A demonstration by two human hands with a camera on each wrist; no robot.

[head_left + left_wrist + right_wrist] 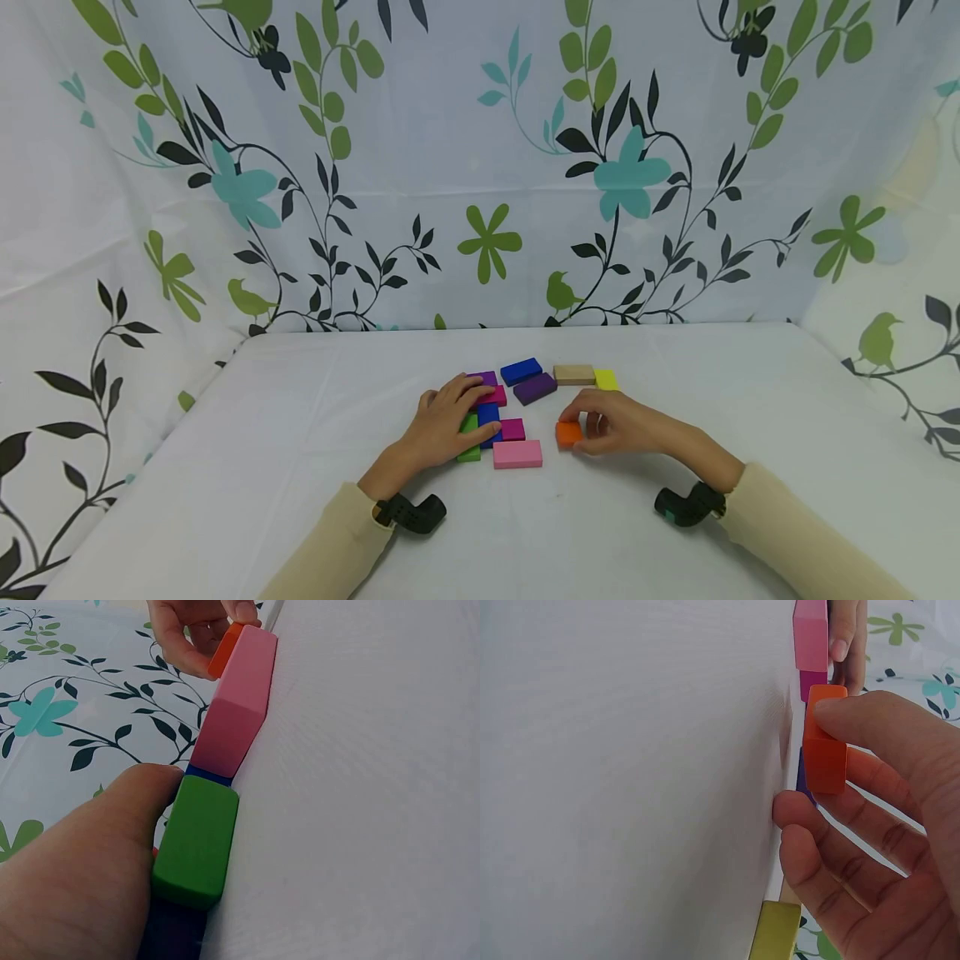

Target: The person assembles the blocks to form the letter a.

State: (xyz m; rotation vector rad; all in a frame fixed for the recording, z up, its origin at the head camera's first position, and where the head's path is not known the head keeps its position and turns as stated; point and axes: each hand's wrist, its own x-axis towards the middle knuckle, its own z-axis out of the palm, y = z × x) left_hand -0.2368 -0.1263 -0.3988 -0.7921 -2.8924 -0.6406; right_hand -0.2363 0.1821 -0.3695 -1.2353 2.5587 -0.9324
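Between the thumb and fingers of my right hand [626, 423] is an orange block [568, 433], pinched just right of the block group; the right wrist view shows the thumb on its near face. My left hand [438, 429] rests over the group's left side. Its fingers lie across a purple block [487, 377] and a magenta block [498, 397], while the thumb touches a blue block [489, 413]. Partly beneath that hand is a green block [196, 847]. A small magenta block [513, 429] and a pink block [517, 454] sit right of the thumb.
Behind the hands lie a blue block [521, 371], a dark purple block [536, 389], a tan block [573, 374] and a yellow block [606, 380]. White cloth covers the table [570, 533], and a patterned curtain [420, 167] hangs behind it.
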